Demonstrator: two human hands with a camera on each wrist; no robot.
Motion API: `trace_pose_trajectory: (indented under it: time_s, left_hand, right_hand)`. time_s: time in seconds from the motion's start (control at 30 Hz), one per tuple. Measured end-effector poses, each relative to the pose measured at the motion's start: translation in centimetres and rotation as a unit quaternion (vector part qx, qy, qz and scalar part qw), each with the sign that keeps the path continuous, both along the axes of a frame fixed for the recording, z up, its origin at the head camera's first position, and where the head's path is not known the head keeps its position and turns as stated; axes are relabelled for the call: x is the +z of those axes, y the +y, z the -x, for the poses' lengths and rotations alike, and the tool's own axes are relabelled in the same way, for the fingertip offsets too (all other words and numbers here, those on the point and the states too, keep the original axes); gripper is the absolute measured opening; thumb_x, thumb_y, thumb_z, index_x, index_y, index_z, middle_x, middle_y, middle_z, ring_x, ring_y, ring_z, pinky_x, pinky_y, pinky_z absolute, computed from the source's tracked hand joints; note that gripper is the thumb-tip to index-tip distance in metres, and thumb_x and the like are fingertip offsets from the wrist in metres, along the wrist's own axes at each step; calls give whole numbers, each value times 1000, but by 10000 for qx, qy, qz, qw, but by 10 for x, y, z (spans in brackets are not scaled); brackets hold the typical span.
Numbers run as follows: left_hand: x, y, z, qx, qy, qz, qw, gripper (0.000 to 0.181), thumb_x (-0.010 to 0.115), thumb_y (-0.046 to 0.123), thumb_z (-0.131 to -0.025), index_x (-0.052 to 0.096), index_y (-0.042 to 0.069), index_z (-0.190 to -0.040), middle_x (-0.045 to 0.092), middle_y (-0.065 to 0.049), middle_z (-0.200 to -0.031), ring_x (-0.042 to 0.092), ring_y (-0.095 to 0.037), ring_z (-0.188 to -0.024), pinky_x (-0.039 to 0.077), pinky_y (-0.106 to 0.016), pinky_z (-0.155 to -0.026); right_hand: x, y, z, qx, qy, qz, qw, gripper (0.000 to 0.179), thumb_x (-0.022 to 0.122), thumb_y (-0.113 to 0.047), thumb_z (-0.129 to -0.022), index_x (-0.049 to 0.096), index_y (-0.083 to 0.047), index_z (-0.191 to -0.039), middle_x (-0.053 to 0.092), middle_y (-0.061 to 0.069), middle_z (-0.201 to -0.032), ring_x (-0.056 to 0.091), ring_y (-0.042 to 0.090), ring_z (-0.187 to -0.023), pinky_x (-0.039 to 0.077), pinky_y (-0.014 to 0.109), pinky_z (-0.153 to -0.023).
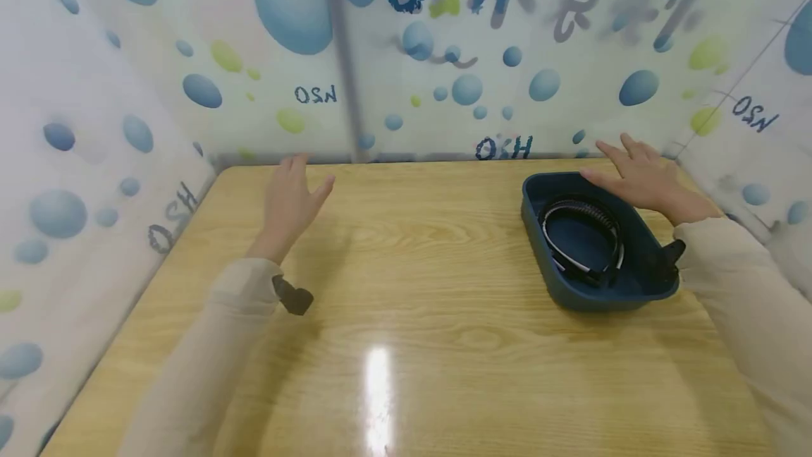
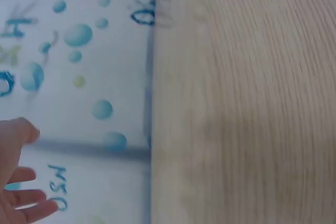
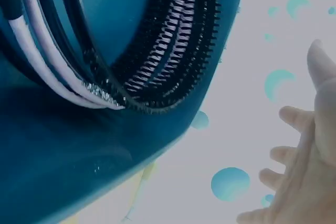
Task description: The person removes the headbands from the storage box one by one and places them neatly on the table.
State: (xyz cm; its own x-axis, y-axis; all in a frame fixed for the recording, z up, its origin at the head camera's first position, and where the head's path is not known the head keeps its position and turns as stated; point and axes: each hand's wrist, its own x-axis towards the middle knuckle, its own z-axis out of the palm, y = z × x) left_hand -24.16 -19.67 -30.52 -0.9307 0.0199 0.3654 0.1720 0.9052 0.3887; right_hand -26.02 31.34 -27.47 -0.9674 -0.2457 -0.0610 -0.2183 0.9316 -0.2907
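Hovering nearest: the person's bare right hand (image 1: 637,176), at the far right side of a dark blue, round-cornered plastic basin (image 1: 596,302).
Right-hand fingers: straight and spread, palm empty; the right wrist view shows a gap between hand and basin.
Left hand: the bare left hand (image 1: 288,203), above the far left of the pale, wood-grained table (image 1: 412,252), well apart from the basin; fingers extended, thumb held away, nothing held.
Basin place: on the right of the table; it lies right and slightly near from the left hand, and left and near from the right hand.
Basin axis: seems to run from far left to near right, though its rounded outline makes this a judgement.
Inside the basin: a loose nest of thin black toothed hoops (image 1: 586,204), with smooth white curved strips (image 3: 31,60) among them, forming a ring round a strip of basin floor.
Hidden: the basin's near right corner, partly behind the black wrist camera (image 1: 666,256) by the right sleeve's cuff (image 1: 700,238).
Cut off: most of the left hand in its own wrist view; the basin too in the right one.
Hard to tell: how many hoops overlap, and whether they interlock.
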Motion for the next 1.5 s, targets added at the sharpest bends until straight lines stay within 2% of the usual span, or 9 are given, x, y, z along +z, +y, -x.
trace_pose_trajectory:
  time_s: [0.1, 0.2, 0.4, 0.57, 0.97, 1.07, 1.2, 1.4, 1.5]
  left_hand:
    - [9, 18, -6, -292, 121, -635, 9975, 40, 54, 26, -91, 55, -1, -120, 54, -19, -116, 53, -33, -100, 44, -45, -82]
    - [15, 35, -11, -519, 61, -1094, 9926, 30, 54, 22, -91, 62, 3, -113, 60, -13, -107, 59, -26, -89, 48, -39, -75]
    - [21, 70, -14, -1021, -120, -1469, 9838, 26, 56, 21, -91, 66, 5, -108, 65, -8, -94, 59, -21, -80, 48, -34, -71]
    - [17, 101, -10, -1554, -236, -1679, 9732, 22, 57, 21, -91, 68, 7, -104, 65, -4, -90, 59, -17, -75, 48, -30, -68]
    - [12, 159, 1, -2456, -1064, -1931, 9440, 24, 54, 25, -93, 66, 12, -109, 63, 1, -100, 56, -13, -84, 46, -25, -73]
    - [11, 169, 5, -2642, -1101, -1972, 9376, 24, 54, 24, -94, 66, 11, -110, 63, 0, -101, 56, -12, -85, 46, -23, -73]
    - [8, 182, 9, -2797, -1266, -2034, 9297, 25, 53, 23, -94, 66, 10, -111, 63, -1, -99, 57, -13, -84, 47, -22, -70]
    - [4, 204, 18, -3079, -1580, -2120, 9139, 26, 52, 22, -94, 65, 7, -112, 64, -2, -95, 60, -16, -82, 48, -22, -66]
    - [1, 215, 23, -3111, -1642, -2190, 9101, 26, 53, 20, -94, 65, 6, -112, 65, -3, -94, 61, -15, -81, 48, -22, -66]
  right_hand:
    - [1, 8, -5, 299, 49, 139, 9994, 73, 41, -46, -95, 21, 4, -143, 13, 37, -141, 13, 54, -127, 13, 67, -96]
    - [0, 13, -12, 459, -61, 336, 9984, 65, 45, -39, -95, 30, 6, -139, 32, 36, -134, 33, 52, -119, 28, 63, -92]
    - [-5, 24, -28, 431, -165, 627, 9970, 55, 48, -31, -96, 39, 7, -134, 47, 35, -121, 47, 50, -108, 39, 60, -83]
    - [-9, 41, -40, 437, -168, 757, 9960, 52, 49, -26, -96, 39, 9, -133, 49, 36, -118, 48, 52, -105, 40, 61, -80]
    - [-26, 66, -55, 561, -163, 752, 9955, 45, 54, -16, -93, 44, 10, -128, 52, 36, -113, 57, 46, -94, 49, 50, -69]
    - [-28, 66, -56, 618, -48, 783, 9950, 41, 56, -12, -92, 48, 9, -126, 55, 34, -111, 63, 32, -87, 51, 41, -65]
    - [-33, 65, -58, 690, 86, 891, 9936, 38, 58, -9, -90, 51, 9, -123, 56, 32, -110, 60, 0, -78, 50, 28, -62]
    - [-39, 65, -62, 534, -94, 1016, 9933, 41, 58, -11, -90, 50, 11, -124, 53, 34, -113, 60, -1, -79, 50, 24, -62]
    - [-42, 65, -62, 503, -129, 1037, 9932, 42, 59, -9, -90, 49, 11, -125, 52, 35, -115, 58, -4, -78, 50, 23, -62]
